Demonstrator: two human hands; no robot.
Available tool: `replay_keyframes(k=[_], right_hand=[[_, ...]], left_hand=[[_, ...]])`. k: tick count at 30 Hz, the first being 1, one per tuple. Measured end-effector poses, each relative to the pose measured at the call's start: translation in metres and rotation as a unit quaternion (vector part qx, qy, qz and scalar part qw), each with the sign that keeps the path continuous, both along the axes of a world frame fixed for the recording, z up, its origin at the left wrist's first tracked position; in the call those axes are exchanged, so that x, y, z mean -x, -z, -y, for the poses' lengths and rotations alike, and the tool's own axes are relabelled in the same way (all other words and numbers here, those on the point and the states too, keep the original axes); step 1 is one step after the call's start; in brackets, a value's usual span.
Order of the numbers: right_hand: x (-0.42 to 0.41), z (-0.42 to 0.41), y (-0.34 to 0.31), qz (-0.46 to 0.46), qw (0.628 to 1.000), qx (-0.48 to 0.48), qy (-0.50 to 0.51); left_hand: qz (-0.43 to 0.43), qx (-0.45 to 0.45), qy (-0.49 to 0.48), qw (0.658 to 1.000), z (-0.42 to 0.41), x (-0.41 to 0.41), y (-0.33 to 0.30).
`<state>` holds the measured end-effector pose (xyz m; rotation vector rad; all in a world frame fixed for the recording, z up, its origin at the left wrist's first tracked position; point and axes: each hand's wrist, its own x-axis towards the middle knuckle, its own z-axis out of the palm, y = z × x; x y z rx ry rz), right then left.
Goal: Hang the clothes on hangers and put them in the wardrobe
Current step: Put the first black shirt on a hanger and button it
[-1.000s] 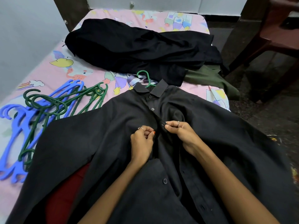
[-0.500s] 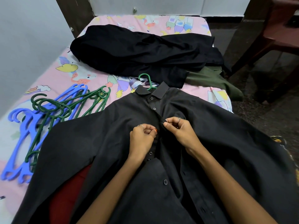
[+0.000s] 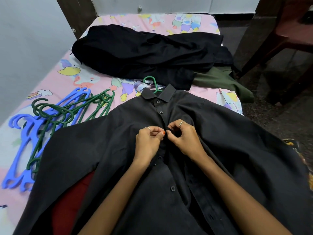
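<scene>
Blue and green plastic hangers (image 3: pixel 50 122) lie heaped at the bed's (image 3: pixel 71 82) left edge, well apart from both hands. Dark grey button-up shirt (image 3: pixel 101 150) lies face up across the near bed, collar away from the person, placket running straight toward them; a green hanger hook (image 3: pixel 151 82) sticks out at the collar. Left hand (image 3: pixel 149 143) pinches the left placket edge, grip narrow, thumb against curled fingers. Right hand (image 3: pixel 183 139) pinches the facing edge just beside it, grip equally tight. Both sit on the placket below two fastened buttons, equally near the work. Judgement: buttoning proceeds down the placket, toward the person. Black clothes (image 3: pixel 144 53) and an olive garment (image 3: pixel 223 82) wait farther up the bed.
</scene>
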<state>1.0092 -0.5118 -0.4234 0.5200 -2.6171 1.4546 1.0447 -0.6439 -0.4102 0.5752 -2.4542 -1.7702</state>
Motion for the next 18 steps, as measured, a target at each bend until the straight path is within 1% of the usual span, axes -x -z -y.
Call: replay_keyframes(k=[4, 11, 14, 18], right_hand=[[0.0, 0.0, 0.003, -0.012, 1.0, 0.005, 0.003], [-0.007, 0.002, 0.003, 0.048, 0.995, 0.08, 0.025], [-0.01, 0.002, 0.001, 0.081, 0.99, 0.112, 0.021], [-0.009, 0.0, 0.001, 0.121, 0.983, 0.136, 0.025]], left_hand=[[0.009, 0.006, -0.005, 1.0, 0.0, 0.001, -0.003], [0.018, -0.028, -0.05, 0.998, -0.007, 0.005, -0.005], [0.024, -0.057, -0.076, 0.995, -0.009, 0.006, -0.002], [0.028, -0.09, -0.076, 0.993, -0.007, 0.008, -0.001]])
